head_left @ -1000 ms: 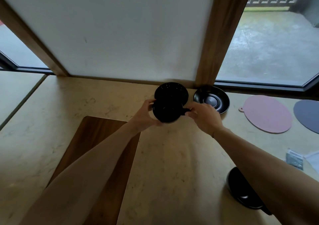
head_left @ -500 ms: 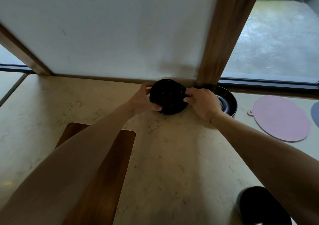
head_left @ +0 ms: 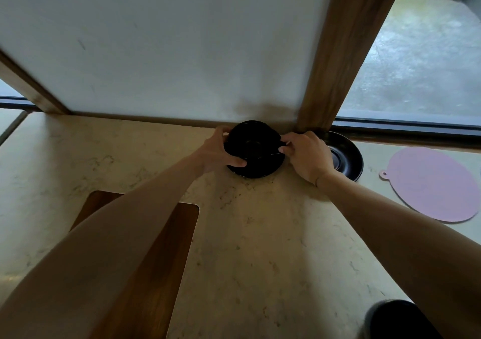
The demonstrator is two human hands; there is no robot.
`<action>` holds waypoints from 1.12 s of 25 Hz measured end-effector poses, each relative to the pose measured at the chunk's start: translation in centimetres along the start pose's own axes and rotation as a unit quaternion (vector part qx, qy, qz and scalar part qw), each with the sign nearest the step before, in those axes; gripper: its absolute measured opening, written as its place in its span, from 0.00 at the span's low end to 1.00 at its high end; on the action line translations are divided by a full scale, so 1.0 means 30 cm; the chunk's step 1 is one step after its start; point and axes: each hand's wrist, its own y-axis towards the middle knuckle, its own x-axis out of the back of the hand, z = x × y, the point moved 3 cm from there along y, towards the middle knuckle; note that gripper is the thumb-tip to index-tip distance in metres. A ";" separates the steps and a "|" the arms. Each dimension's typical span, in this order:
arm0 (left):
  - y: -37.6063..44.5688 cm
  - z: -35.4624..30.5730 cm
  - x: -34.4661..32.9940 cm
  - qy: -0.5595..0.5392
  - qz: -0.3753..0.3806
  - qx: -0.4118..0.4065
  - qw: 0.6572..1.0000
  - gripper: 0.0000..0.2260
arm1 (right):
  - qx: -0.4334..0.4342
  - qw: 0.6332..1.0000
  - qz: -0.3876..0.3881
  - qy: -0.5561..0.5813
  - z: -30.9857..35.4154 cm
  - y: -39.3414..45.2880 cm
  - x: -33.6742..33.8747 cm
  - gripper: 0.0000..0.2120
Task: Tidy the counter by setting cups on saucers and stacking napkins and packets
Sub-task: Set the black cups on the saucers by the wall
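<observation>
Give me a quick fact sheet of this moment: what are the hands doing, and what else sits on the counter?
Left hand: grips the black cup's left side
Right hand: pinches the cup's right side
Cup: on or just above a black saucer; contact unclear
Second saucer: empty, right of the hands
Pink mat: flat, far right
Wooden board: near left, under the left arm
Dark object: bottom right, cut off
Counter: pale stone

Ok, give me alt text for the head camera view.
Both hands, left and right, hold a black cup on a black saucer at the back of a pale counter. A second saucer and a pink mat lie to the right.
</observation>
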 end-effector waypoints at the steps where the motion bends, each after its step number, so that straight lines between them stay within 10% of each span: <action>1: 0.002 0.000 0.001 0.000 -0.002 -0.001 1.000 0.40 | -0.002 1.000 0.000 0.002 -0.003 0.000 -0.004 0.15; 28: 0.042 0.061 -0.047 0.084 -0.041 -0.007 0.996 0.45 | -0.033 0.999 -0.027 0.032 -0.061 0.028 -0.062 0.17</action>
